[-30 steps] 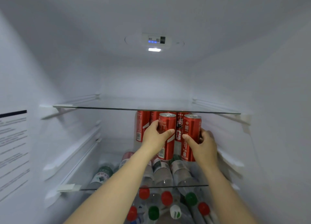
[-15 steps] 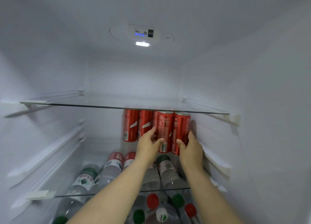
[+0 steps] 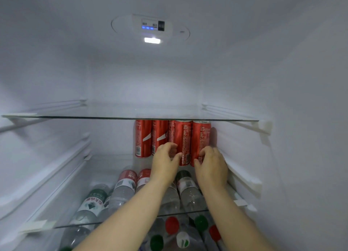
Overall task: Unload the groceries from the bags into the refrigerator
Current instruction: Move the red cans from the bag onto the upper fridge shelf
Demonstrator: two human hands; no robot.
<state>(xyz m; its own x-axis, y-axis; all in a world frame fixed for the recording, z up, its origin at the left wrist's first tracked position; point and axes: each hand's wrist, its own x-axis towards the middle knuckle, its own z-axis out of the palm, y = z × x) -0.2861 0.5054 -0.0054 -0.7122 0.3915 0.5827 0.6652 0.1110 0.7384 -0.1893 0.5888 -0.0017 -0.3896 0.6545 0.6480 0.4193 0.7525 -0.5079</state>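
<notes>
Though their white print is unreadable, the left hand (image 3: 165, 163) grips the inner red can (image 3: 181, 137), the right hand (image 3: 212, 166) the outer red can (image 3: 201, 135).

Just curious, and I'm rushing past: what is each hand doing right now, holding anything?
Left hand: grips the second red can from the right.
Right hand: grips the rightmost red can.

White small print runs down the can (image 3: 181, 137) in my left hand (image 3: 164, 161) and the right-hand can (image 3: 201, 135) in my right hand (image 3: 211, 163), too fine to read. The far left can (image 3: 143, 138) carries a barcode. On the green bottle label (image 3: 94, 200), near left, there it is: 农夫山泉.
</notes>
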